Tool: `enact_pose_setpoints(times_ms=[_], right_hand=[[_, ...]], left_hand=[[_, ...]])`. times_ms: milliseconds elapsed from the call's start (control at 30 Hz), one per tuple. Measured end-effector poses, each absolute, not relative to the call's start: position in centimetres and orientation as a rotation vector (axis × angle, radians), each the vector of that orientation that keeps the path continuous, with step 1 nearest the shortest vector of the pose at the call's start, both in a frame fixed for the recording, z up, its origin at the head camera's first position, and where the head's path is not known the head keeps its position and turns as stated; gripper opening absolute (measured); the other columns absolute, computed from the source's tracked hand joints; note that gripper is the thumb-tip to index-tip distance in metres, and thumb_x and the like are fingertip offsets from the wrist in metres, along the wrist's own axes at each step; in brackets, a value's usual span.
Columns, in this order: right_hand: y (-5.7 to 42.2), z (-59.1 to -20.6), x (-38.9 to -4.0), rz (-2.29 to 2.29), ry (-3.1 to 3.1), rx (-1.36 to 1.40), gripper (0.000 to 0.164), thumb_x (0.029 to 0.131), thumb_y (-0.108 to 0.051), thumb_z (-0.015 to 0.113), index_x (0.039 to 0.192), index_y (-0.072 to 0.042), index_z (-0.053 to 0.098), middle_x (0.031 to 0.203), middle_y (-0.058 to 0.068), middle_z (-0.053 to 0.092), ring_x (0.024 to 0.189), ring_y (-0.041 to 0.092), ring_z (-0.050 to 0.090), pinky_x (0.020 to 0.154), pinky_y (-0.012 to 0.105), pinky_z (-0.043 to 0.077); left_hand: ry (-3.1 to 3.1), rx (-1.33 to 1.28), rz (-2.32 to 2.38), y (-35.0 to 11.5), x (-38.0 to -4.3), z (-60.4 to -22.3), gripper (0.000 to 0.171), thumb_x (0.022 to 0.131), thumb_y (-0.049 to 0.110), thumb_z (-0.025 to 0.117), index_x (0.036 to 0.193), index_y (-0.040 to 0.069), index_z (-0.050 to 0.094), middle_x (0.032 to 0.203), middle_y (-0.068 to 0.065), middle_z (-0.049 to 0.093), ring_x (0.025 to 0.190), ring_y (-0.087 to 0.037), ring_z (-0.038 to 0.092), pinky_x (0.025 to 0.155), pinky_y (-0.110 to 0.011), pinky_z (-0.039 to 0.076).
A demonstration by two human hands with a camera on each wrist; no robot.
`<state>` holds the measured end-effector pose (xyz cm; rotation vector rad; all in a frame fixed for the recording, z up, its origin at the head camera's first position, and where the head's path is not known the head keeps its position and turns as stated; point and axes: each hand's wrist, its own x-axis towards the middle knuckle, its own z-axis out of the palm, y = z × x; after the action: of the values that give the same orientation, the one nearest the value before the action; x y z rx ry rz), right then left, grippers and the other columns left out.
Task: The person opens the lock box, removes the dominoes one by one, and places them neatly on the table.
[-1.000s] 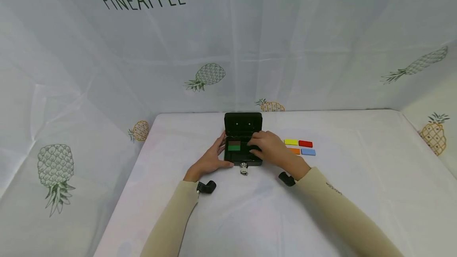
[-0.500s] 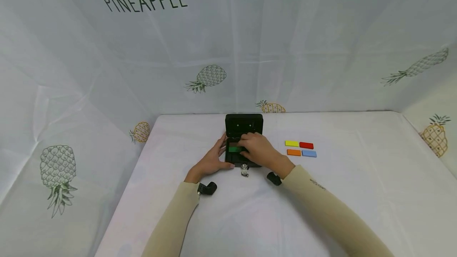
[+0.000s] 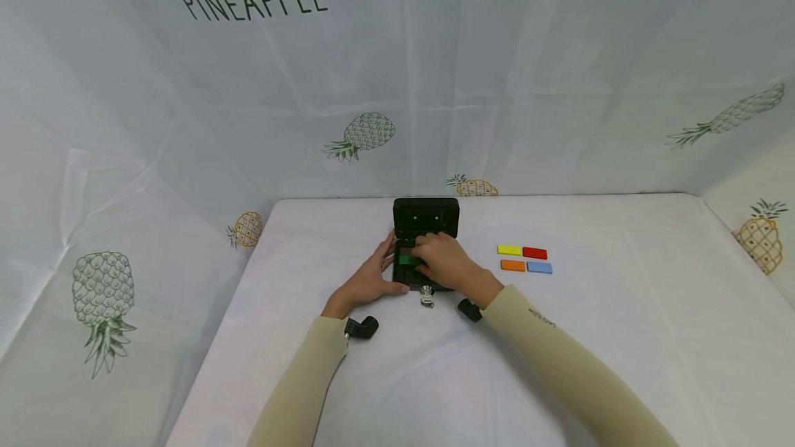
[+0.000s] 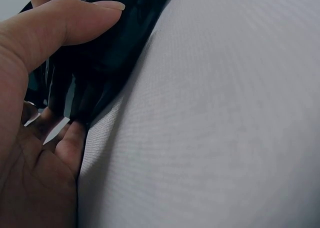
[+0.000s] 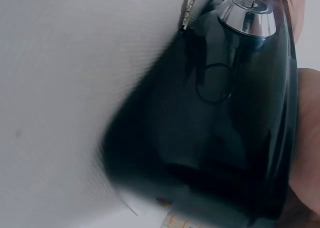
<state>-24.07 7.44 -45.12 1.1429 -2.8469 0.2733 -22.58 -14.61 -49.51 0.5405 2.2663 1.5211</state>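
A small black cash box [image 3: 425, 210] with a lock stands on the white-covered table, its lid raised at the back. My left hand [image 3: 366, 280] holds its left front corner, the thumb across the front and the fingers along the side. Inside, at the left, lie a green block [image 3: 406, 261] and a brown block [image 3: 406, 252]. My right hand [image 3: 446, 259] reaches into the box from the right with bent fingers. Its fingertips are at the right end of the green block; whether they pinch it is hidden. The right wrist view shows the silver lock [image 5: 247, 15] with a key in it.
Right of the box lie a yellow block [image 3: 509, 250], a red block [image 3: 535, 252], an orange block [image 3: 513, 265] and a blue block [image 3: 539, 267], in two rows. Keys [image 3: 426, 299] hang at the box front. A pineapple-print cloth [image 3: 546, 88] hangs behind the table.
My right hand has moved left inside the box, from its right part to the green and brown blocks, and now partly covers them. The left hand has stayed on the box.
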Motion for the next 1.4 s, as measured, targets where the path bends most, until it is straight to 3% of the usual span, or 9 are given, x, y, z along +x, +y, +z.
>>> enact_pose_setpoints(times_ms=[1000,1400], right_hand=[[7.78,-45.25,-23.7,0.31,-2.876,1.128,0.022,0.09,-0.014,0.086,0.112,-0.01,0.083,0.11,0.005,0.072,0.103,0.024,0.068,0.096,0.045,0.061],[7.58,-44.97,-23.71,0.328,-2.885,1.162,0.028,0.091,-0.014,0.086,0.118,-0.01,0.079,0.11,0.005,0.074,0.108,0.026,0.07,0.098,0.048,0.06]], left_hand=[[2.266,0.517,1.528,-14.58,-22.42,-49.2,0.122,0.089,0.003,0.085,0.171,0.014,-0.003,0.175,-0.017,0.015,0.162,-0.033,0.021,0.132,-0.043,0.025],[2.261,0.507,1.525,-14.56,-22.47,-49.35,0.121,0.089,0.005,0.086,0.171,0.016,-0.003,0.176,-0.015,0.013,0.162,-0.032,0.02,0.132,-0.043,0.026]])
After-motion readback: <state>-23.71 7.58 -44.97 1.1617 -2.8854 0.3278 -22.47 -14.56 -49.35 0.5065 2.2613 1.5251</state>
